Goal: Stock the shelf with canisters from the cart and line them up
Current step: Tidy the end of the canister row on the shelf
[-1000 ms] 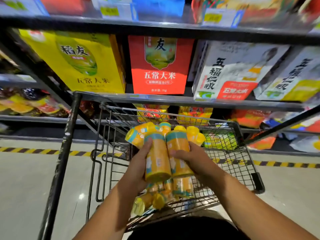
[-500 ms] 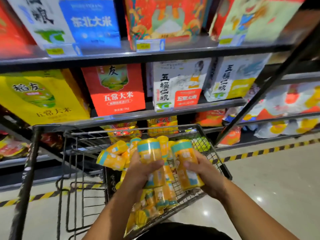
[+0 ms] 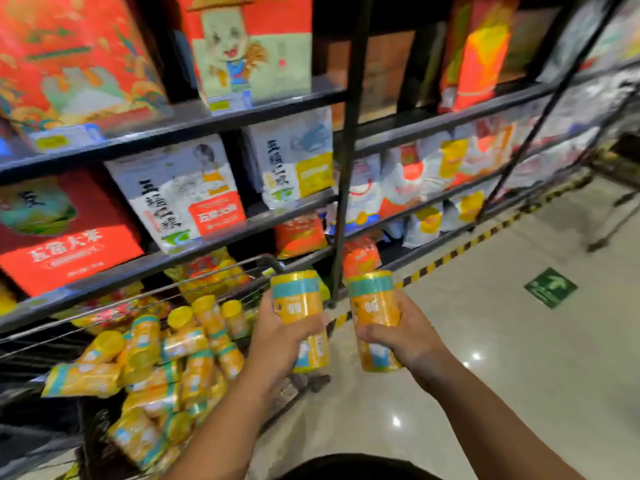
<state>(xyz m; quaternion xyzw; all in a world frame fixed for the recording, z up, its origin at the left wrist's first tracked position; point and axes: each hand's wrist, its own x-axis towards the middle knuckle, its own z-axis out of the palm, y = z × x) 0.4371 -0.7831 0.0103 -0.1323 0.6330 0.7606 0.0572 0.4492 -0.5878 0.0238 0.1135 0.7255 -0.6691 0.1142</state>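
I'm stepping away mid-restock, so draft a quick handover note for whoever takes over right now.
Left hand: grip on one canister, upright, by the cart's right end.
Right hand: grip on a second canister, upright, over the floor beside the cart.
A pile of canisters lies loose in the cart.
Done: two canisters picked up.
Left: no canister shows on the shelves in view. Place these two, line them up, then work through the pile.

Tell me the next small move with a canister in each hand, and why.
Probably carry both toward the shelving: the left hand grips one upright canister, the right hand a second canister, both clear of the heap in the cart. No free shelf slot shows.
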